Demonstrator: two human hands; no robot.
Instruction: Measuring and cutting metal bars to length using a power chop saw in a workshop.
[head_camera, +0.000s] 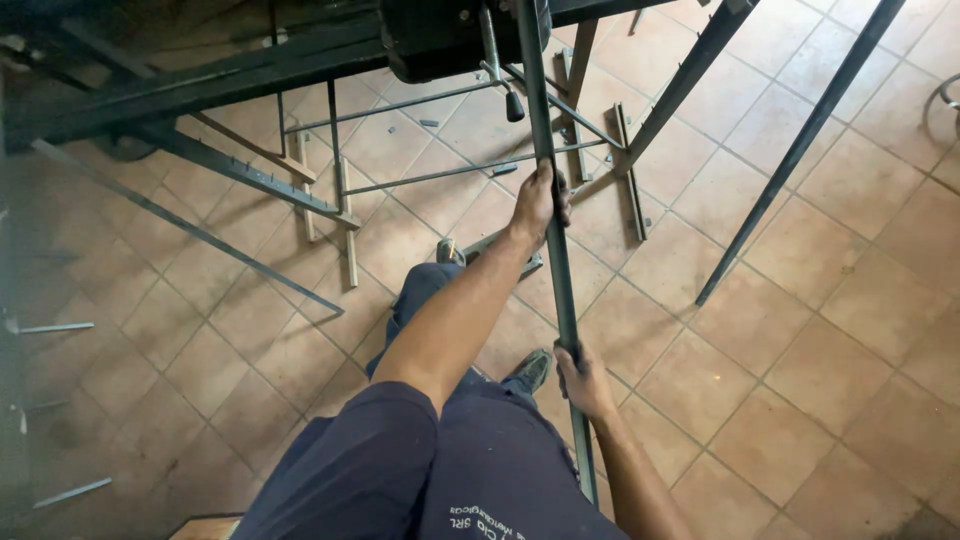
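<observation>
Above the brown tiled floor (820, 400), a person holds a long dark metal bar (549, 210) with both hands. Far along the bar, the left hand (538, 205) is wrapped tight around it. Closer to the body, the right hand (583, 382) is closed around the same bar. It runs from near the person's dark blue clothes (420, 470) up to a black machine (440, 35). Other metal bars (800, 150) lean nearby, and a thin metal frame (450, 170) stands beyond.
</observation>
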